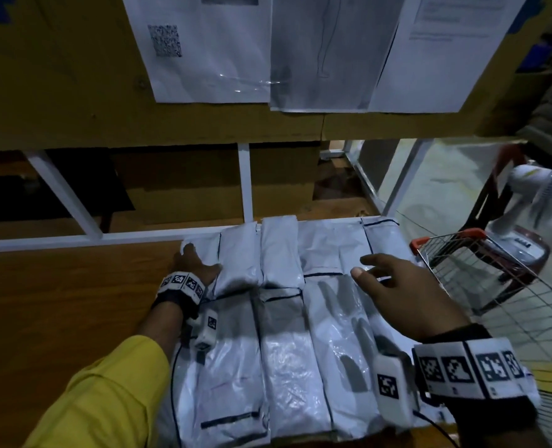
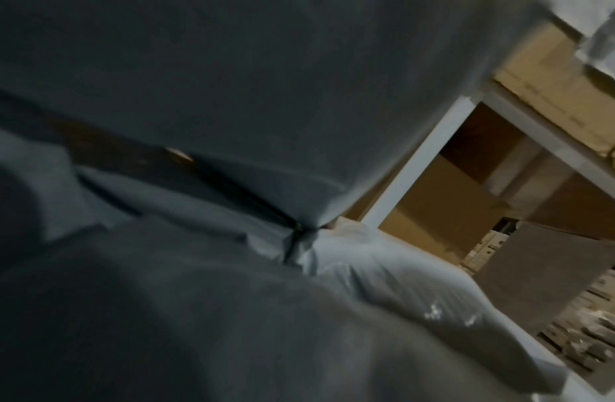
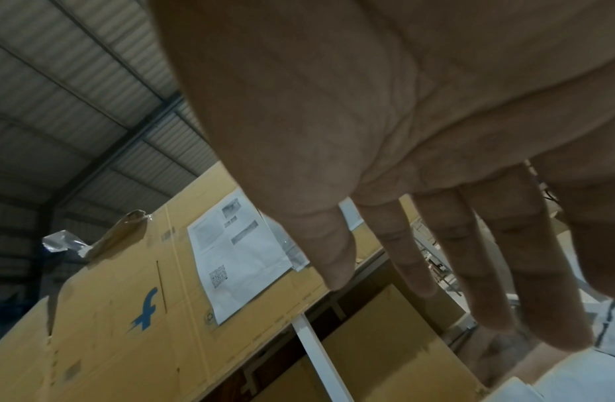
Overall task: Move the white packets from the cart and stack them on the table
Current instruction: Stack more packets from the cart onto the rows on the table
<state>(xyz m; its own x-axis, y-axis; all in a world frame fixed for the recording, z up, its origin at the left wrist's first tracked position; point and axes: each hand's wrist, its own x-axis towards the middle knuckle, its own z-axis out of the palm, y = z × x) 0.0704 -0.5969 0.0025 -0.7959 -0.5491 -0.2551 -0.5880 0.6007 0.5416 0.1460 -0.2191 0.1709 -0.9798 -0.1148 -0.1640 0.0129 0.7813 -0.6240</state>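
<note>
Table (image 1: 57, 286): grained wood, under both hands.
White packets (image 1: 284, 350): glossy, crinkled plastic; oblong; below the hands, long axis pointing away.
Cart (image 1: 494, 270): wire mesh, beside Right hand.
Right hand (image 1: 407, 292): fingers spread, hovering.
Left hand (image 1: 193, 263): on the leftmost one; grip unclear.

packets (image 1: 284, 334) in rows on table (image 1: 57, 302) | cart (image 1: 481, 263) right of table
</note>
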